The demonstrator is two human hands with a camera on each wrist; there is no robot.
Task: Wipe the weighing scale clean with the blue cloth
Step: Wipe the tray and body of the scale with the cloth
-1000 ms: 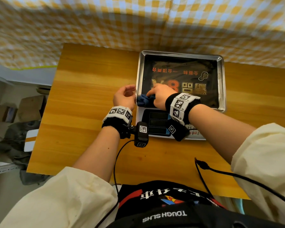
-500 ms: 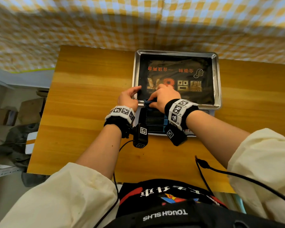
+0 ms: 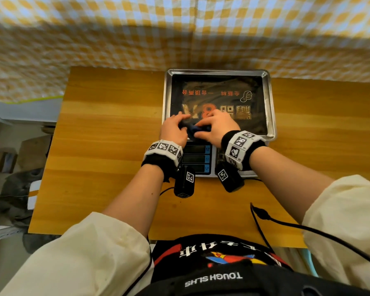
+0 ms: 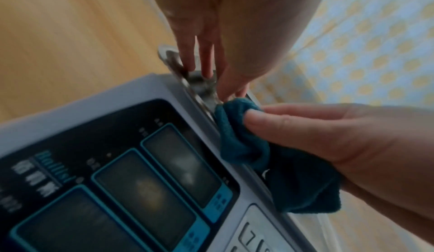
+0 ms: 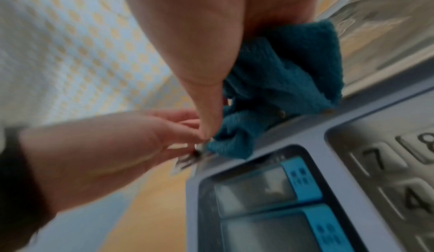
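Observation:
The weighing scale [image 3: 271,103] stands on the wooden table, its steel tray covered by a black printed film, its display panel [image 3: 195,157] facing me. My right hand [image 3: 218,127] grips the bunched blue cloth [image 3: 195,130] and presses it on the tray's near left edge. The left wrist view shows the cloth [image 4: 246,144] pinched under the right thumb, just above the display [image 4: 140,181]. My left hand [image 3: 173,129] lies with straight fingers [image 4: 204,51] on the tray's near left corner, next to the cloth [image 5: 281,79]. Most of the cloth is hidden under the hands.
A keypad [image 5: 387,163] sits right of the displays. The wooden table [image 3: 105,146] ends at a checked yellow curtain [image 3: 115,39] behind the scale. A black cable [image 3: 265,216] runs over the table's near right edge. Shelves and clutter lie off the left side.
Both hands moved forward from the scale's front left corner onto the tray's near edge. The right hand carried the cloth along; the left hand went from beside the scale onto the tray corner.

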